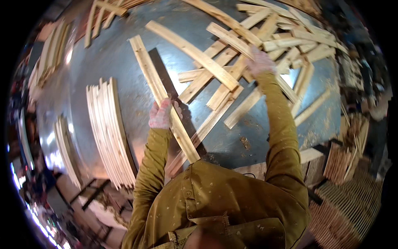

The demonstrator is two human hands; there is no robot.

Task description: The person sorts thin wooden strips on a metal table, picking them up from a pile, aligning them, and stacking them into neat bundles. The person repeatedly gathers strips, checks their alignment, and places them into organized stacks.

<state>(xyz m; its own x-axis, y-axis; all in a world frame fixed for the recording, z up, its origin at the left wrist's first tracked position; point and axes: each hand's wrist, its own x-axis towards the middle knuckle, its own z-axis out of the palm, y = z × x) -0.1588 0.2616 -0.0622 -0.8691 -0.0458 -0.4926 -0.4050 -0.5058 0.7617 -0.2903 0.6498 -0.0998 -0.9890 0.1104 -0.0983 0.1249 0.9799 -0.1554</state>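
Observation:
My left hand (160,114), in a pale knitted glove with pink patches, is closed around a long wooden slat (152,79). A line runs along this slat; I cannot tell whether it is a groove or a joint between two slats. It slants over the metal table and casts a dark shadow to its right. My right hand (262,63), gloved alike and slightly blurred, reaches into a jumbled pile of slats (286,43). Its fingers are closed over a slat (229,38) on top of the pile. Another loose slat (192,54) lies between my hands.
Left of my left hand stands a neat row of slats (108,130), with a smaller row (66,151) beyond it. More stacks (53,54) lie at the far left. The metal table (124,62) ends near my body. Stacked slats (350,207) sit below at the right.

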